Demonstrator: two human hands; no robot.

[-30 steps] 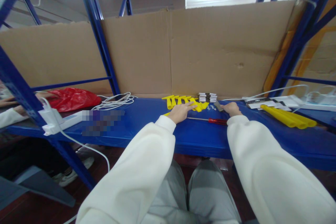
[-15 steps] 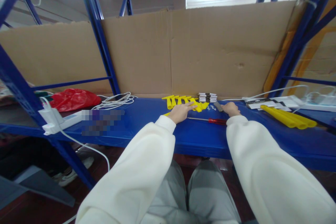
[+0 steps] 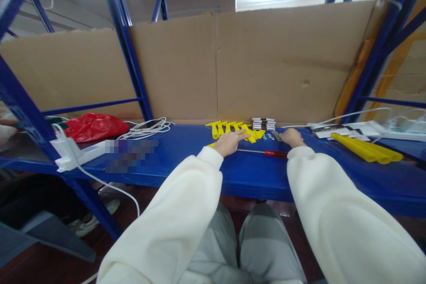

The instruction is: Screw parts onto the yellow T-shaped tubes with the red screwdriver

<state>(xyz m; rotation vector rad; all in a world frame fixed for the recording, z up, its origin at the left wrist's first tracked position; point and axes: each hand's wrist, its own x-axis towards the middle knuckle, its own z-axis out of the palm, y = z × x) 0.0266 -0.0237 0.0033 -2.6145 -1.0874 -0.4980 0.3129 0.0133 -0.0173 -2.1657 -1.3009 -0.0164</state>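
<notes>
My left hand [image 3: 229, 143] rests on the blue shelf [image 3: 186, 159] with its fingers stretched out, touching the nearest of several yellow flared plastic pieces [image 3: 215, 131] that form a row. To the right, my right hand [image 3: 293, 138] is closed around one end of a small grey flat piece [image 3: 276, 136]; its exact kind does not show. Small silvery bits [image 3: 268, 137] lie between the hands. Just nearer to me is a screwdriver [image 3: 275, 154] with a red handle, its shaft pointing at my left hand. Behind the bits stands a stack of white-and-black small boxes [image 3: 263, 124].
Yellow tubes [image 3: 369, 150] and white packaging [image 3: 339, 131] lie at the right. Left are a red plastic bag [image 3: 95, 126], coiled white cable [image 3: 153, 128] and a power strip [image 3: 89, 153]. A cardboard sheet [image 3: 266, 62] walls the back; blue posts [image 3: 133, 62] frame the shelf.
The grey piece in my right hand has turned and shows a narrower side. My left hand is almost still. At the far left edge, part of another person's hand has come into view.
</notes>
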